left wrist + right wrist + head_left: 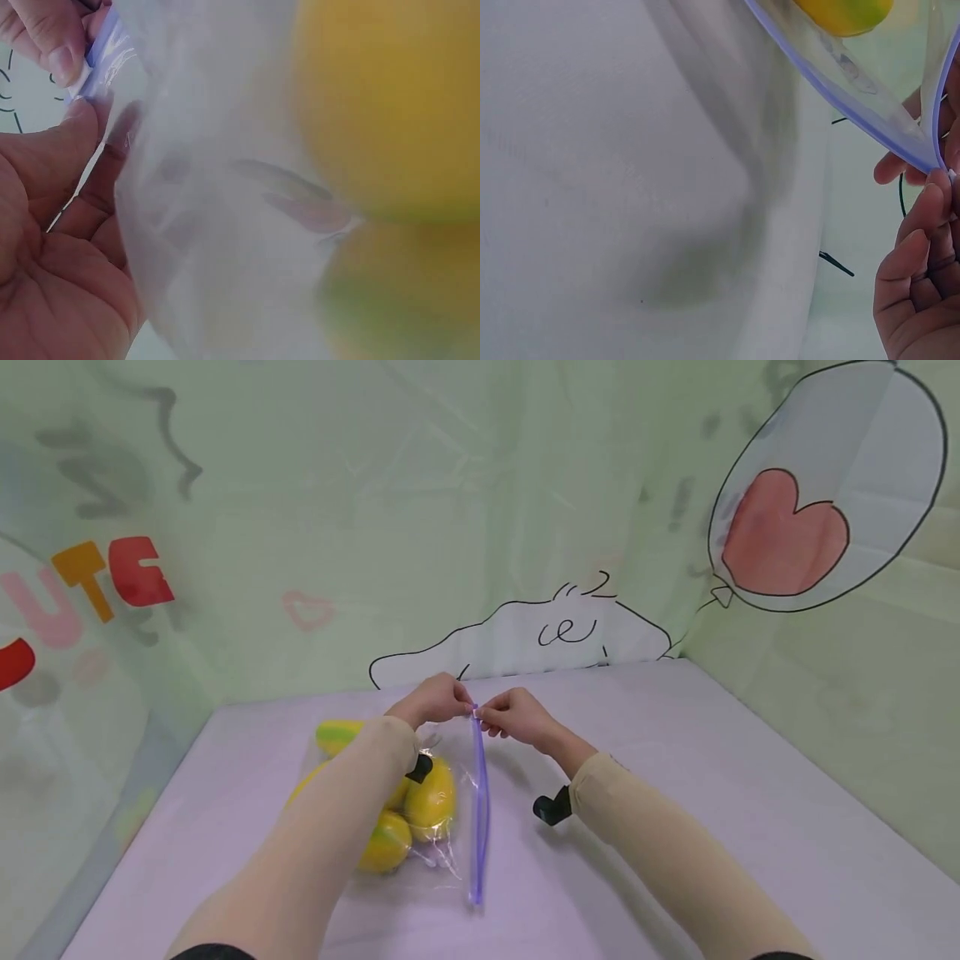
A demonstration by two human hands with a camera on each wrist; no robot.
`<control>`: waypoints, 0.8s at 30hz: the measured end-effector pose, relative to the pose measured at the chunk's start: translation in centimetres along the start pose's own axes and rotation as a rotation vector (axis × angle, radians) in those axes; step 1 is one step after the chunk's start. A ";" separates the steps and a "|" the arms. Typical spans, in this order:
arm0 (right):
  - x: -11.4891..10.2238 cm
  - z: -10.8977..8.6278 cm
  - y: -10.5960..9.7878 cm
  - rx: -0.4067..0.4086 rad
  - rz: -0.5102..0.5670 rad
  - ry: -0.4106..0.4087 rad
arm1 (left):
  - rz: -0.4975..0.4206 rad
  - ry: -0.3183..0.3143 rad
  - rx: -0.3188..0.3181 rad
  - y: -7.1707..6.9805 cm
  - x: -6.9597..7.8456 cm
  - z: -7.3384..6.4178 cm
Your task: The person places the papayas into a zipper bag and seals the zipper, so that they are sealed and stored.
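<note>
A clear zip bag (442, 868) with a purple zip edge (480, 827) lies on its side, holding several yellow fruits tinged green, like mangoes (431, 802). At the zip's far end my left hand (438, 697) pinches the corner of the bag. My right hand (517, 717) pinches a small white slider (81, 79) at that same corner, fingertips right against the left hand's. In the right wrist view the two purple strips (840, 109) stand apart and meet at the right fingers. My left forearm hides part of the fruit in the head view.
The bag lies on a pale lilac table (675, 752). Fabric walls (375, 527) with printed drawings and letters enclose its back and sides. A black wrist camera (553, 806) sticks out from the right sleeve, another (422, 768) from the left.
</note>
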State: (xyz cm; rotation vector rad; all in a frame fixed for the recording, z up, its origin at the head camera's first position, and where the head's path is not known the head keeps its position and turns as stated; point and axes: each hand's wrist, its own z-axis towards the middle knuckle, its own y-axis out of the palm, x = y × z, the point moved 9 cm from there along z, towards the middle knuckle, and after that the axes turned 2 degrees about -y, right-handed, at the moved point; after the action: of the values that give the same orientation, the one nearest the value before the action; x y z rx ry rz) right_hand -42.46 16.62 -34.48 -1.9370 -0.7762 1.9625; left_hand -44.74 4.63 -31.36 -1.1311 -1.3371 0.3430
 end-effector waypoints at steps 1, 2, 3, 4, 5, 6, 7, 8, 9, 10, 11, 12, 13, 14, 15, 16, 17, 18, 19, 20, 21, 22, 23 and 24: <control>0.0 0.0 0.0 0.000 0.000 0.000 | -0.007 -0.003 0.002 0.0 -0.1 0.0; 0.0 0.0 0.0 0.000 -0.001 -0.001 | -0.014 -0.004 0.002 0.0 -0.1 0.0; 0.0 0.1 0.0 0.000 -0.002 -0.002 | -0.019 -0.008 0.003 0.0 -0.2 0.0; 0.0 0.1 0.1 0.000 -0.004 -0.003 | -0.024 -0.010 0.003 0.1 -0.3 -0.1; 0.0 0.1 0.1 0.001 -0.003 -0.003 | -0.021 -0.010 0.004 0.1 -0.3 -0.1; 0.0 0.2 0.1 0.003 -0.002 -0.002 | -0.021 -0.010 0.006 0.1 -0.3 -0.1; 0.0 0.2 0.0 0.006 0.001 0.001 | -0.021 -0.010 0.009 0.1 -0.3 -0.2; 0.0 0.2 0.0 0.008 0.003 0.002 | -0.023 -0.013 0.012 0.1 -0.3 -0.1; 0.0 0.2 0.0 0.011 0.002 0.002 | -0.024 -0.018 0.018 0.1 -0.3 0.0; -0.1 0.2 0.0 0.014 -0.001 0.000 | -0.021 -0.022 0.024 0.1 -0.3 0.0; -0.1 0.3 -0.1 0.017 -0.003 -0.003 | -0.006 -0.026 0.037 0.1 -0.2 0.1; -0.1 0.3 -0.1 0.019 -0.004 -0.009 | 0.005 -0.031 0.050 0.0 -0.1 0.2; -0.1 0.3 -0.2 0.021 -0.005 -0.016 | 0.017 -0.036 0.061 0.0 0.0 0.3; -0.2 0.2 -0.3 0.023 -0.008 -0.023 | 0.029 -0.042 0.073 0.0 0.1 0.4; -0.2 0.2 -0.3 0.028 -0.009 -0.028 | 0.041 -0.046 0.084 0.0 0.3 0.5; -0.2 0.2 -0.4 0.032 -0.009 -0.031 | 0.052 -0.047 0.094 0.0 0.5 0.5; -0.2 0.1 -0.5 0.037 -0.006 -0.033 | 0.056 -0.049 0.105 -0.1 0.6 0.7; -0.2 0.0 -0.5 0.038 -0.008 -0.029 | 0.044 -0.052 0.112 -0.1 0.6 0.7; -0.2 -0.1 -0.4 0.032 -0.014 -0.025 | 0.040 -0.053 0.126 -0.2 0.6 0.7; -0.2 -0.3 -0.2 0.023 -0.017 -0.022 | 0.036 -0.058 0.140 -0.4 0.5 0.6; -0.3 -0.5 0.0 0.010 -0.022 -0.021 | 0.033 -0.062 0.155 -0.6 0.4 0.6; -0.3 -0.7 0.3 -0.004 -0.023 -0.019 | 0.029 -0.066 0.172 -0.7 0.3 0.6; -0.3 -0.9 0.6 -0.021 -0.021 -0.015 | 0.029 -0.071 0.187 -0.9 0.1 0.6; -0.2 -1.2 1.0 -0.041 -0.020 -0.012 | 0.035 -0.076 0.202 -1.2 0.0 0.5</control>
State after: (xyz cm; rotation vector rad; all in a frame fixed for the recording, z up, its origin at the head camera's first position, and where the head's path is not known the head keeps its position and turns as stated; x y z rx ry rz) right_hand -41.10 15.91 -34.79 -1.9343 -0.8424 1.9634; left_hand -45.65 4.29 -30.55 -0.9813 -1.3182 0.5385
